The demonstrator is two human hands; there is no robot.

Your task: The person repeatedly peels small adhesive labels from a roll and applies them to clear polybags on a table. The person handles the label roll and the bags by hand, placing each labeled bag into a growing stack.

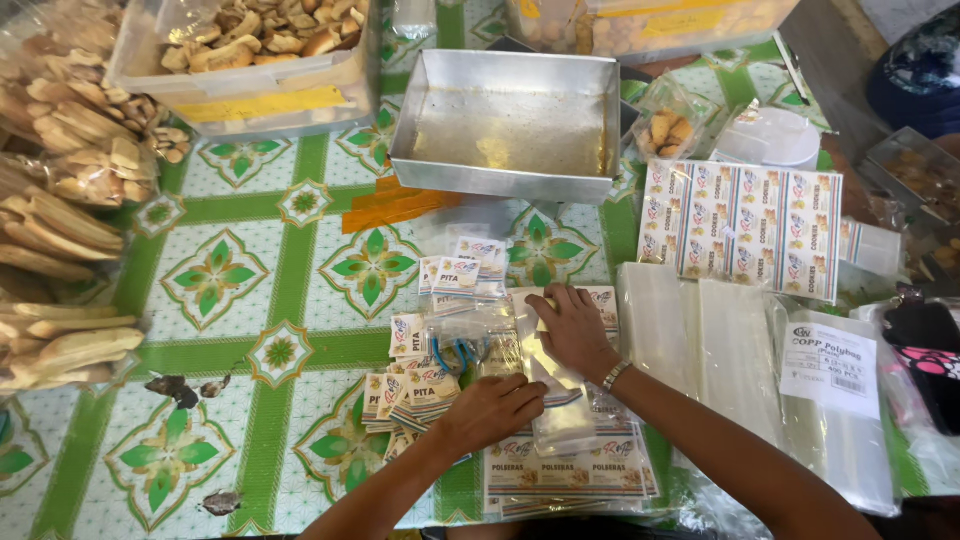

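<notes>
Head view: at lower centre of the frame, the left hand (pixel 492 407) lies palm down with fingers curled, pinching the near edge of a clear plastic bag (pixel 556 400). Just above it, the right hand (pixel 572 327), a bracelet on its wrist, presses flat with fingers together on the bag's far end. The bag lies on a heap of small printed labels (pixel 425 385). An empty metal tray (pixel 507 125) sits at upper centre on the green-patterned tablecloth (pixel 250 280).
</notes>
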